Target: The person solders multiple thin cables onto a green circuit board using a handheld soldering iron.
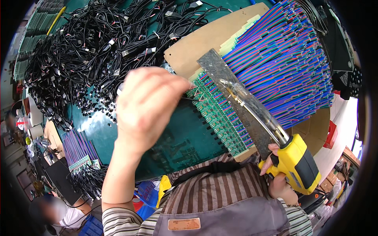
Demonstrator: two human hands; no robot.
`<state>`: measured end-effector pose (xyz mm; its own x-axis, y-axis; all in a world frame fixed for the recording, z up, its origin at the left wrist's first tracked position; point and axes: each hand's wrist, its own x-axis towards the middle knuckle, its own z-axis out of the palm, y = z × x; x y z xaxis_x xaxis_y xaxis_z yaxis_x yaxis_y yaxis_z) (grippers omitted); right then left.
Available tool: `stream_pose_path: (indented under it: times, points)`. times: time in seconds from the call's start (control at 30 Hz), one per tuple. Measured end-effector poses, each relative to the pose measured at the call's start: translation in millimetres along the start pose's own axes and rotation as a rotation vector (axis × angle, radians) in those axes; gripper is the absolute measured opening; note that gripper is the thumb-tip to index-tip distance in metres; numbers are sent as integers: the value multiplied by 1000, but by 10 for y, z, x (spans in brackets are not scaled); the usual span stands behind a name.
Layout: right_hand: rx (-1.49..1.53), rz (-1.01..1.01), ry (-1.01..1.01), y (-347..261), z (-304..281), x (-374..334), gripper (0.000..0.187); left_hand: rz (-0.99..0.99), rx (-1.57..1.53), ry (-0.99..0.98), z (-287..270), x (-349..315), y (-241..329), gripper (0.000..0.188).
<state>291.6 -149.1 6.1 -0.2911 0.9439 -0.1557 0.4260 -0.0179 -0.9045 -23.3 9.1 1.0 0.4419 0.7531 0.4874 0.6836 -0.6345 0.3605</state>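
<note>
My left hand (147, 102), slightly blurred, is closed with its fingertips pinched at the left edge of a row of green circuit boards (222, 122). A black cable (191, 98) with thin red and white wire ends shows at these fingertips; the grip itself is mostly hidden. My right hand (277, 179) is wrapped round the handle of a yellow and black soldering gun (297, 163). Its tip points up and left over a dark flat metal bar (214, 67) lying across the boards. Bundles of blue, red and green wires (275, 67) run from the boards to the right.
A large tangle of black cables (98, 47) covers the far left of the green table (173, 137). Under the wires lies a brown board (197, 43). More wired circuit boards (80, 163) sit at the left edge, near another person (55, 210). A cardboard box (315, 126) stands at right.
</note>
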Motion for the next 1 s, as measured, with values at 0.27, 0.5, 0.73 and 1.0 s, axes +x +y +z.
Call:
stream_pose_path:
  times: [0.27,0.5,0.73,1.0]
  points:
    - [115,110,180,0,41,-62,32,75,-119,-107,141,-141,51,25]
    - [-43,166,119,9,60,-137,38,173,-119,-194,107,-72,48,29]
    - [-275,-59,104,-259,45,185,24,243,-70,-157,135,-109,27,31]
    - [-255,-49,111,-283,39,221,31,255,-61,-154,132,-94,34,30]
